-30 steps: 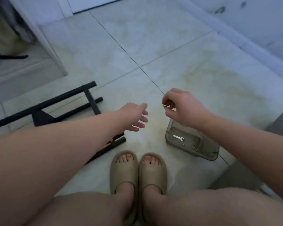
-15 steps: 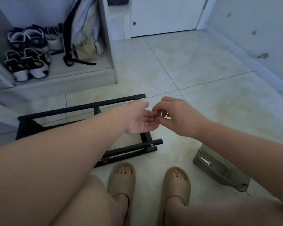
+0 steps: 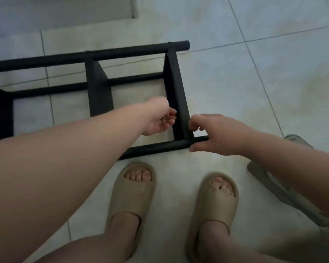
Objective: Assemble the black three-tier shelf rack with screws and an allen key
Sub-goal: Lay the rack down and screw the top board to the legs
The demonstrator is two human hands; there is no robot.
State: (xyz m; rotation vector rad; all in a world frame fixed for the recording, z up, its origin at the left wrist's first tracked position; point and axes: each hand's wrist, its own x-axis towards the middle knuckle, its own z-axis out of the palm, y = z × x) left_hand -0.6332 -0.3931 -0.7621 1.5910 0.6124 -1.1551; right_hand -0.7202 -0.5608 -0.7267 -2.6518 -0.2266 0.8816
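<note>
The black metal three-tier shelf rack (image 3: pixel 176 103) is laid on the pale tiled floor (image 3: pixel 235 82), at 12 o'clock from the beige slippers (image 3: pixel 133 190). Its near tube end is gripped by the right hand (image 3: pixel 218 135). At 9 o'clock of that, a small shiny metal piece (image 3: pixel 162 119) is cupped in the curled left hand (image 3: pixel 158 118).

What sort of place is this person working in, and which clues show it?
Probably indoors at home: a pale tiled floor, the person's beige slides, and a black rack frame lying on the tiles, gripped by the right hand.
</note>
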